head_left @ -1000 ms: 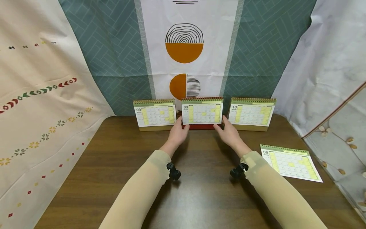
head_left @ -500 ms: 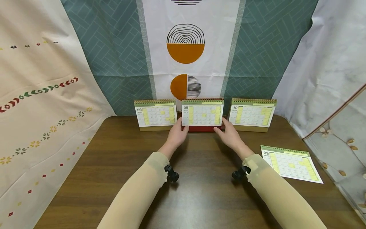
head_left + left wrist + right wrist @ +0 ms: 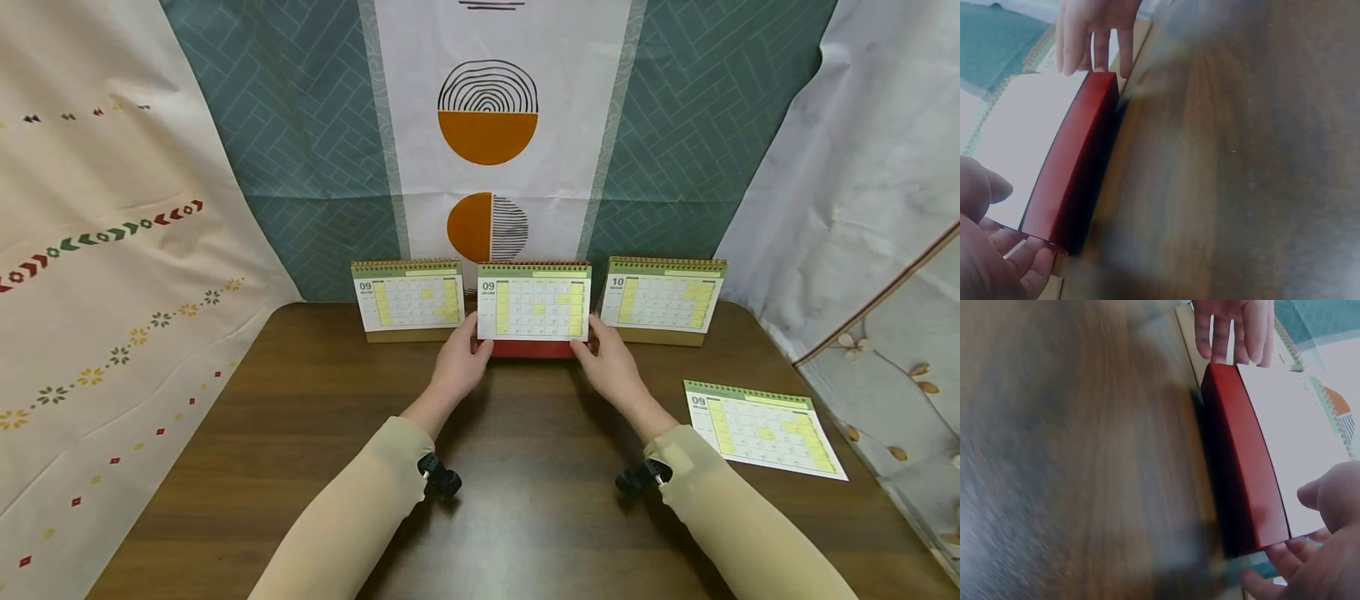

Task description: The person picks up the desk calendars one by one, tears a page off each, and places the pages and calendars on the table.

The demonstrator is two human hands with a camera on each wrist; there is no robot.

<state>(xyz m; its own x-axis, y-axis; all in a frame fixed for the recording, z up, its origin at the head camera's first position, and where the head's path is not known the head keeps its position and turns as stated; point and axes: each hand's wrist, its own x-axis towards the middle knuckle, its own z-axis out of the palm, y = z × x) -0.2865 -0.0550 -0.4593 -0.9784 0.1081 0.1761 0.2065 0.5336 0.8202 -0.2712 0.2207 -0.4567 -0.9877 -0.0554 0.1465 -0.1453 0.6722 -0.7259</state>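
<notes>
In the head view, a desk calendar (image 3: 534, 304) with a red base and a page marked 09 stands at the back middle, between both hands. My left hand (image 3: 459, 358) holds its left edge, thumb in front and fingers at the side. On the opposite edge, my right hand (image 3: 611, 358) grips it in the same way. The wrist views show the red base (image 3: 1063, 169) from close up, with the thumb (image 3: 1319, 494) over the white page and the fingertips by the side edge. A dark band runs along the base's lower edge; whether it touches the table cannot be told.
Two more desk calendars with tan bases flank it, one at left (image 3: 408, 300) and one at right (image 3: 660, 300). A loose calendar sheet (image 3: 765, 429) lies on the brown wooden table (image 3: 540, 517) at right. A patterned cloth (image 3: 300, 150) hangs behind.
The red-based calendar has come toward me, away from the back cloth, and now sits forward of the two beside it. Both hands have drawn back with it.
</notes>
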